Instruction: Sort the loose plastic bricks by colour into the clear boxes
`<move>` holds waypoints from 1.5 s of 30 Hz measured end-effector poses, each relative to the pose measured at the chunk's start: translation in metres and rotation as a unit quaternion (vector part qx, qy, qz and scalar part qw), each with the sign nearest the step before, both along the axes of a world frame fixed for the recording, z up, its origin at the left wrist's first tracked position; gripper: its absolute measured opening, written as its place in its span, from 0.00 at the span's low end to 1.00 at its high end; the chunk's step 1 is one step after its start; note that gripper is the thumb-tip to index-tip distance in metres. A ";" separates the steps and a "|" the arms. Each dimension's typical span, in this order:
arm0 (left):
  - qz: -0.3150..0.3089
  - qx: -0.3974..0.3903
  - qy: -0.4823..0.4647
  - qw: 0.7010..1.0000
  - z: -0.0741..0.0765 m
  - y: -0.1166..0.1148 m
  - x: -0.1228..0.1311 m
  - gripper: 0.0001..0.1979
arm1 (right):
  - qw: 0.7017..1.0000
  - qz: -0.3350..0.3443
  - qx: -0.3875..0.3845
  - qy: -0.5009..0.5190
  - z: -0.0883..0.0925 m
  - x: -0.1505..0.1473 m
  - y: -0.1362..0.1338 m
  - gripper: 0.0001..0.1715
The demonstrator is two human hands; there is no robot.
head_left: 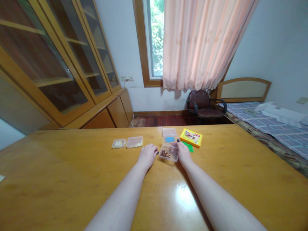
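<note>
A clear plastic box (168, 157) with small brown pieces (165, 154) inside is in front of me, slightly tilted. My right hand (184, 153) grips its right side, thumb and fingers closed on the wall. Just left of the box, my left hand (148, 154) rests near the table with its fingers curled together; what they hold, if anything, is hidden. Behind lies an open clear case (169, 132) holding small blue pieces (169, 140). Several green pieces (188, 146) lie on the table beside my right hand, partly covered by it.
A yellow box (191, 138) with a printed picture lies at the back right. Two clear containers, a smaller one (118, 143) and a larger one (134, 142), hold pale pieces at the left. Beyond the wooden table (72, 179) stand an office chair (204, 104) and a bed (269, 118).
</note>
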State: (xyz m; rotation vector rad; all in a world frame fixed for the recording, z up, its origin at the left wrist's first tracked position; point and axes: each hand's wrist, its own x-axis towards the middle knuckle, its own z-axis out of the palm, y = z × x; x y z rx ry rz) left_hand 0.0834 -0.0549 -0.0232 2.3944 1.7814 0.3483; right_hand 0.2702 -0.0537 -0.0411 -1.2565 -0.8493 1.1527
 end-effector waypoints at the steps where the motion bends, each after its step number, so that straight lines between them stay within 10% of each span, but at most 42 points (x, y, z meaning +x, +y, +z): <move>1: 0.002 -0.001 0.000 1.000 -0.001 0.000 0.000 0.06 | 1.000 0.000 0.002 0.000 0.000 0.000 0.000 0.16; 11: -0.052 0.145 -0.160 0.975 0.007 -0.008 0.003 0.10 | 1.000 -0.003 0.010 0.026 0.001 -0.003 -0.001 0.15; 14: -0.075 0.113 -0.122 0.983 0.008 -0.012 0.006 0.12 | 0.999 -0.002 0.013 0.032 0.003 -0.003 -0.002 0.14; 20: 0.069 0.033 -0.044 0.996 0.003 0.002 -0.015 0.11 | 1.000 -0.016 0.005 0.024 0.000 -0.002 0.000 0.14; 45: 0.031 -0.027 0.038 0.998 0.001 0.000 -0.008 0.06 | 0.999 0.002 0.018 0.045 -0.009 0.000 0.005 0.15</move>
